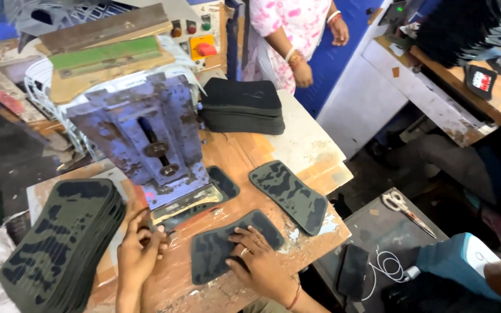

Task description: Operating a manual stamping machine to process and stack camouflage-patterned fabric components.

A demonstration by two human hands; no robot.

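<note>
A worn wooden surface [244, 152] is sitting in a busy workshop. The right hand [257, 262] is lying flat with fingers spread, pressing on a dark camouflage piece [227, 246] right under it. The left hand [139, 248] is resting loosely curled on the wood, holding nothing. Just above the left hand, a blue metal press [146, 133] is standing, with another piece [218, 182] poking out from under it. To the left of the left hand, a tall stack of pieces [59, 243] is leaning. Beyond the right hand, a single piece [290, 196] is lying. Far behind, a person in pink [288, 29] is standing by a black stack [242, 105].
</note>
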